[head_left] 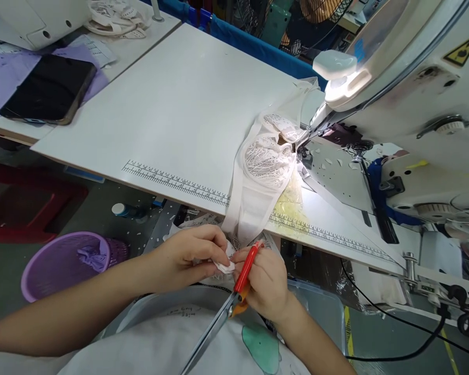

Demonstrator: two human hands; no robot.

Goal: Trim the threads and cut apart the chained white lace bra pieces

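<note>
My left hand pinches a small fold of white fabric just off the table's front edge. Close beside it, my right hand is closed around a pair of scissors with red and orange handles, the blades pointing down toward my lap. The right fingertips also meet the white fabric, though their exact grip on it is hidden. Just beyond the hands, a white lace bra lies over the table edge, with its far part at the needle area of the sewing machine.
The white table has a printed ruler along its front edge. A black phone rests on purple paper at the left. Below stand a purple basket and a red stool. Black cables hang at the right.
</note>
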